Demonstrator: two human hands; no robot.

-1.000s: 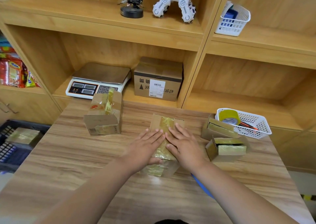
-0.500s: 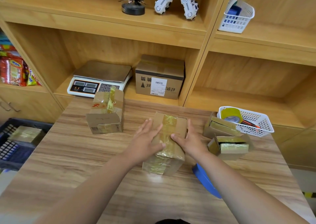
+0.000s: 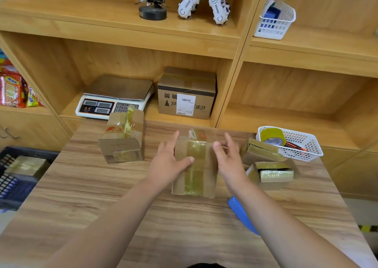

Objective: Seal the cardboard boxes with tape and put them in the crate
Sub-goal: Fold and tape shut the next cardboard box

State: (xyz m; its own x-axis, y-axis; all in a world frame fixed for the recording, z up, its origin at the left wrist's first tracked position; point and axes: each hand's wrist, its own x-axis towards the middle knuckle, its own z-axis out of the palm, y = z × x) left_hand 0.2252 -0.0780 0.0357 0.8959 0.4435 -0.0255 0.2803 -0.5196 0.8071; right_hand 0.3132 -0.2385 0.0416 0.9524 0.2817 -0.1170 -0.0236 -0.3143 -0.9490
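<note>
Two hands are handling a taped cardboard box over the wooden worktop [image 3: 102,196].

The worktop is carrying everything except the dark crate [image 3: 14,186], which is sitting beside its left edge and holding one sealed box [image 3: 26,165]. The cardboard box [image 3: 196,165] is standing mid-worktop, its taped face turned toward the camera. The left hand [image 3: 165,163] is gripping its left side, thumb pressing on the front and fingers lying along the edge. The right hand [image 3: 229,161] is blurred, with fingers spread at the right edge; I cannot tell whether it is gripping. Another taped box [image 3: 122,139] is standing to the left. Two open boxes [image 3: 274,172] are sitting to the right, near a white basket [image 3: 302,145] that is holding a tape roll [image 3: 272,136].
</note>
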